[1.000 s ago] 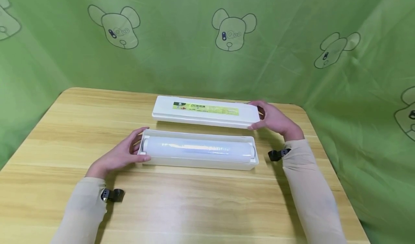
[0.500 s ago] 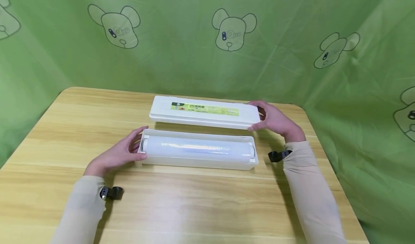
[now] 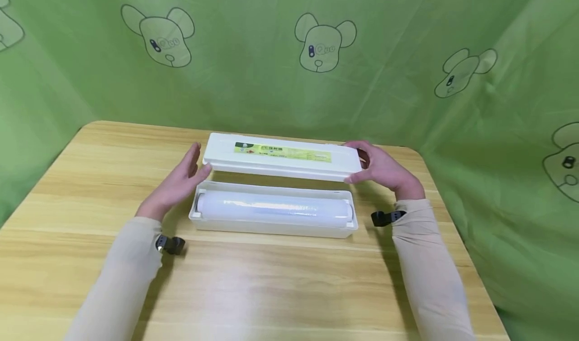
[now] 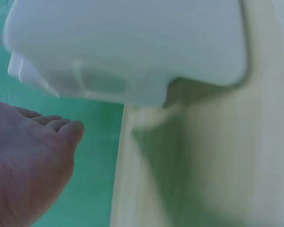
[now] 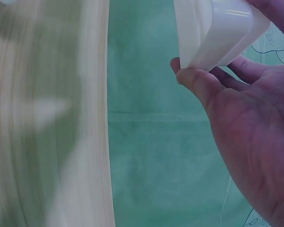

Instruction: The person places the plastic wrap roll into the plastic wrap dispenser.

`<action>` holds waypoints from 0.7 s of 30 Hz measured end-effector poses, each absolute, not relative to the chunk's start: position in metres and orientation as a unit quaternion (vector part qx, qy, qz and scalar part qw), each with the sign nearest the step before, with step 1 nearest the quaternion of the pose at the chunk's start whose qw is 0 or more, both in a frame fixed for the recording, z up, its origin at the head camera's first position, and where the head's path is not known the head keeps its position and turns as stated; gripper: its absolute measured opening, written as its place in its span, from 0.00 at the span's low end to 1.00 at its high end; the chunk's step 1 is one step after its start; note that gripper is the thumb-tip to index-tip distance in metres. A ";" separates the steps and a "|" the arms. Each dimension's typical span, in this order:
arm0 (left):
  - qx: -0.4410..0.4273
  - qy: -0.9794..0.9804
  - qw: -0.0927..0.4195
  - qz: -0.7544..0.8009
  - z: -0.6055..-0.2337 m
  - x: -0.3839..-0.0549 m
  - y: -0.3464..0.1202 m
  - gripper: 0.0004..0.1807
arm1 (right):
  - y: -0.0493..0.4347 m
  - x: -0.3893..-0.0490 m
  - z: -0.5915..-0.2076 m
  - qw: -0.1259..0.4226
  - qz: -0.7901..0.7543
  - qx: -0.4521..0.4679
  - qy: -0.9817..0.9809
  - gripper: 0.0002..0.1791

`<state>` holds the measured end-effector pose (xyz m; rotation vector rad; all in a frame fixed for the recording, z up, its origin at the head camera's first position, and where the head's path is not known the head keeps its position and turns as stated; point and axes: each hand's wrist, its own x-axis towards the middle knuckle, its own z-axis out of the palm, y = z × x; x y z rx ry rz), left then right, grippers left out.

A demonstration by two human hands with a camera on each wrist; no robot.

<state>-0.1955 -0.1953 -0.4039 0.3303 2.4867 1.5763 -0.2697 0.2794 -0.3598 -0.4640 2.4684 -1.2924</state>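
Note:
A long white lid (image 3: 282,169) with a yellow-green label (image 3: 289,153) is held up behind the white box (image 3: 276,228). My right hand (image 3: 384,166) grips the lid's right end, fingers behind and thumb at the front edge; the right wrist view shows the same grip on the lid (image 5: 227,28). Inside the box lies a shiny roll of cling film (image 3: 271,207). My left hand (image 3: 178,182) is beside the lid's left end, fingers extended, thumb tip right at its corner. In the left wrist view the palm (image 4: 28,161) is spread, apart from the white plastic ends.
The wooden table (image 3: 253,290) has its back edge behind the lid. A green curtain (image 3: 244,79) with printed bear heads hangs around its back and sides. Black straps (image 3: 171,244) with small cameras sit on both wrists.
My left hand has let go of the box's left end and moved up and away to the lid's left end. The lid has shifted slightly left in my right hand.

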 end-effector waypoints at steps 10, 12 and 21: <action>0.103 0.847 0.078 0.515 -0.389 -0.208 -0.176 0.46 | 0.276 -0.266 -0.364 0.162 -0.480 -0.167 0.846 0.47; 0.104 0.847 0.072 0.517 -0.394 -0.211 -0.176 0.46 | 0.277 -0.265 -0.364 0.162 -0.484 -0.170 0.843 0.46; 0.098 0.842 0.064 0.526 -0.399 -0.206 -0.178 0.52 | 0.278 -0.260 -0.366 0.161 -0.494 -0.200 0.830 0.48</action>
